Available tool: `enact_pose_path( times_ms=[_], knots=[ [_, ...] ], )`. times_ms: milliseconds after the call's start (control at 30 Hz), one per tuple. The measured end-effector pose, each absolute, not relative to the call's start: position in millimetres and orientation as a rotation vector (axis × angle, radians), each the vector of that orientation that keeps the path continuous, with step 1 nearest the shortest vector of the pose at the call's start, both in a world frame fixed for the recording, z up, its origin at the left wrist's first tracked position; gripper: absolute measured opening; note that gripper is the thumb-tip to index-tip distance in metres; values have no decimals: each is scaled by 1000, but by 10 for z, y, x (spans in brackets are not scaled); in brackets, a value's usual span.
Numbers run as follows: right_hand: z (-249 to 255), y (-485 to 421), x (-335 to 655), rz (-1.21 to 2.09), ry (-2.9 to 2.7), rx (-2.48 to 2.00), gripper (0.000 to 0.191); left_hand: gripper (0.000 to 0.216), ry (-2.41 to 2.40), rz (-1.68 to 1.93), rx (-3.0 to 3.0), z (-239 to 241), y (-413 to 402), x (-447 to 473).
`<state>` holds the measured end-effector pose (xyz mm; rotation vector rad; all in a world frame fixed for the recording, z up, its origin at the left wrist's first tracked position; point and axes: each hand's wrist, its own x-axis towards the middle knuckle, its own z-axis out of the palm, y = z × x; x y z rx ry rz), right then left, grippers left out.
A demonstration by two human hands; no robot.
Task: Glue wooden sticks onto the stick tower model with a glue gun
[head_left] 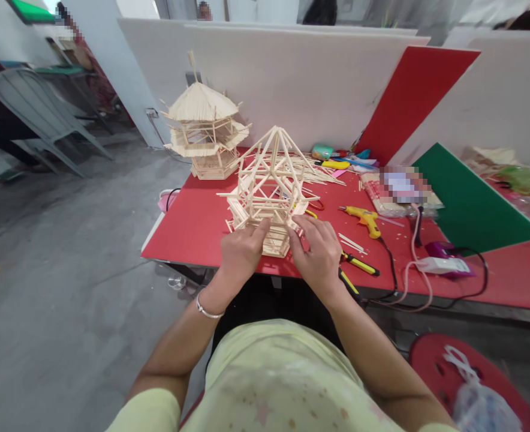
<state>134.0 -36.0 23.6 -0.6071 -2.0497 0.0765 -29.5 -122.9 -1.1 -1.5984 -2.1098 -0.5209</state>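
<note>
An unfinished pagoda frame of thin wooden sticks stands on the red table right before me. My left hand grips its base on the left side, fingers curled against the sticks. My right hand presses on the base from the right, fingers bent onto it. A finished stick pagoda with a thatched roof stands behind, at the table's far left corner. Loose sticks lie in a pile behind the frame.
A yellow glue gun with black cord lies to the right, with yellow-handled pliers near the front edge. White partition boards, a red board and a green board stand behind. A grey chair is at far left.
</note>
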Motion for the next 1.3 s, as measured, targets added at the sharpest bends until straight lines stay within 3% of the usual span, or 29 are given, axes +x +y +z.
enact_pose_path(
  times_ms=[267, 533, 900, 1133, 1300],
  knots=[
    [142, -415, 1465, 121, -2036, -701, 23, 49, -2350, -307, -1651, 306, -1268, -161],
    [112, -431, 1659, 143, -2070, -689, 23, 38, -2398, -193, -1687, 599, -1262, -71],
    [-128, -361, 1954, 189, -2104, -808, 23, 41, -2302, -168, -1674, 482, -1263, -161],
    [-336, 254, 2676, 24, -2201, -1599, 38, 40, -2163, -204, -1660, 303, -1233, -273],
    [-404, 689, 2966, 53, -2214, -1747, 43, 33, -2060, -429, -1615, 218, -1230, -314]
  ],
)
